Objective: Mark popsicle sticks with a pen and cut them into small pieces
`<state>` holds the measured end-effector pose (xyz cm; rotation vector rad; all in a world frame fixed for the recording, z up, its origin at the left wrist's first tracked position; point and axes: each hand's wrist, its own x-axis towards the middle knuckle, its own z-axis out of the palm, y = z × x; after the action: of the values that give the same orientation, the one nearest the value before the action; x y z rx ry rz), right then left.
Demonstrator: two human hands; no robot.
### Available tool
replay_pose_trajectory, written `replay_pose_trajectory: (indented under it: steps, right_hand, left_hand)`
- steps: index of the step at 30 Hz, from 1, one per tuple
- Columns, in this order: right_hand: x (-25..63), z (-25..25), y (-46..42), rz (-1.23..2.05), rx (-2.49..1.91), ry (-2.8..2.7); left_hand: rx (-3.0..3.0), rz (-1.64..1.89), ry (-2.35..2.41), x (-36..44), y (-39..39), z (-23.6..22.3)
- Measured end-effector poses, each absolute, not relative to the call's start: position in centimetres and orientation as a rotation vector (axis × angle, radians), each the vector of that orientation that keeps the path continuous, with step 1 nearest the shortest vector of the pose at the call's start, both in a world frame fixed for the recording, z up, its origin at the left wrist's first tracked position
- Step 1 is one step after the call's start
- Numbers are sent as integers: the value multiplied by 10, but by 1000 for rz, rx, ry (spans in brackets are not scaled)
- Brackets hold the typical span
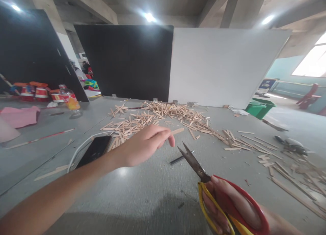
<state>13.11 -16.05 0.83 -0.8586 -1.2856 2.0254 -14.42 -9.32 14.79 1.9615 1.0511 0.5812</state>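
Note:
My left hand (146, 145) is closed on a short flat wooden stick (177, 131), whose rounded end sticks out past the fingers over the table. In my right hand (221, 201) is a pair of scissors (197, 167) with one red and one yellow handle; its blades are slightly apart and point up and left toward my left hand. The blades and the stick do not touch. Partly behind the blades, a dark pen (177, 160) lies on the table. Beyond my left hand spreads a heap of cut wooden stick pieces (163, 111).
A phone (95, 150) with a white cable (78, 148) lies left of my forearm. Longer sticks (292, 190) are scattered at the right. A bottle (71, 99) and pink paper (20, 116) stand at the far left. Black (127, 61) and white (216, 65) panels rise behind.

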Motion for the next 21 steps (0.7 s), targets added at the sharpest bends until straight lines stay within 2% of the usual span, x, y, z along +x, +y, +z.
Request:
replay_pose_trajectory:
  steps: [9, 21]
  right_hand:
    - [133, 8, -160, 1869, -923, -1530]
    - [148, 26, -189, 1771, -897, -1406]
  left_hand:
    - [1789, 522, 811, -136, -131, 151]
    - [1635, 509, 803, -133, -148, 154]
